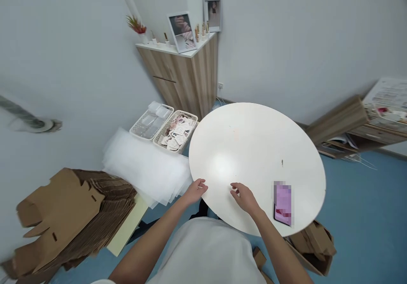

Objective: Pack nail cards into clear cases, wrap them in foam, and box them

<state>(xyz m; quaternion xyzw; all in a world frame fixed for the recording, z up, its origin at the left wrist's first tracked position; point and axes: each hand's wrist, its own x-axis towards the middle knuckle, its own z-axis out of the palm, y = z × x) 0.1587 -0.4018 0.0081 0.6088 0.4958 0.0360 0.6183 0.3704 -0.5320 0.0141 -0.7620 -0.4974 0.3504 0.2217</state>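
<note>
My left hand hovers at the near left edge of the round white table. Its fingers are loosely bent and apart, and nothing shows in them. Over the near part of the tabletop is my right hand, fingers curved and parted, also holding nothing visible. A phone with a pinkish-purple screen, partly blurred out, lies on the table to the right of that hand. Farther back on the top is a small dark speck. Close to my left hand lies a stack of translucent white sheets.
Flattened brown cardboard boxes are piled at the left. Behind the sheets stand a basket of printed cards and a basket of clear plastic pieces. A wooden cabinet fills the corner. Below the table's right side sits an open carton.
</note>
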